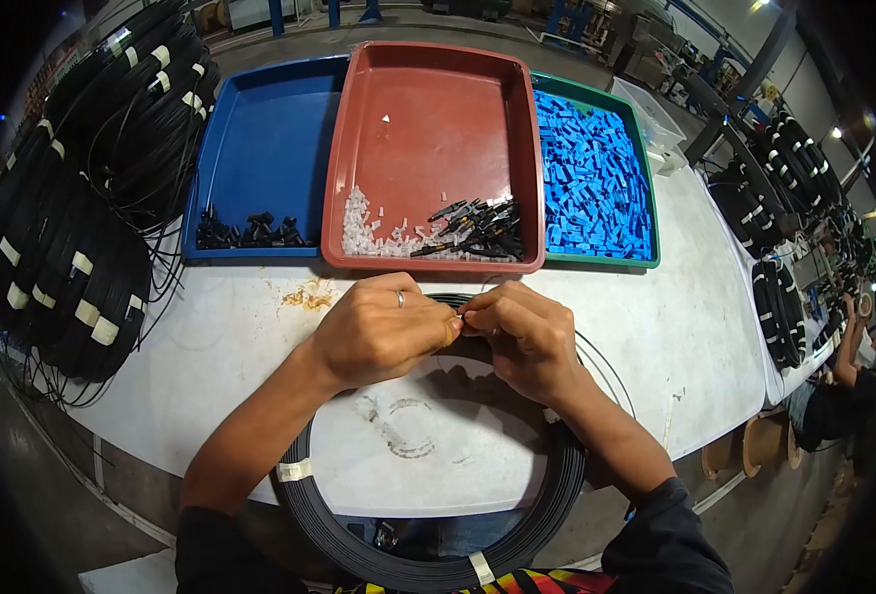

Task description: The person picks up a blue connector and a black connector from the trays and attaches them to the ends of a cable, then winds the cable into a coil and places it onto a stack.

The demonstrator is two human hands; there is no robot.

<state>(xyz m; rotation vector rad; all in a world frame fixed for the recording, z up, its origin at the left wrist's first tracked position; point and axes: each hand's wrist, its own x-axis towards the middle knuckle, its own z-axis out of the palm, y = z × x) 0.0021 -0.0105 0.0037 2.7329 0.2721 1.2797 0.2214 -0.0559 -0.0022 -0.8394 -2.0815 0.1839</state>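
Observation:
My left hand [384, 330], with a ring on one finger, and my right hand [527, 337] meet fingertip to fingertip over the far side of a black cable coil [567, 475]. Both are closed in a pinch. Between them a tiny pale spot shows; the rest of what they hold is hidden by the fingers. The coil, wrapped with pale tape, lies partly on the white table [210, 396] and reaches over its near edge. A thin loose cable [611, 371] curves out at the coil's right.
Behind my hands stand a blue tray [270, 139] with black pieces, a red tray [428, 109] with clear and black pieces, and a green tray [646, 178] of blue pieces. Cable coils [52, 247] pile up at left. Another person [839, 396] is at far right.

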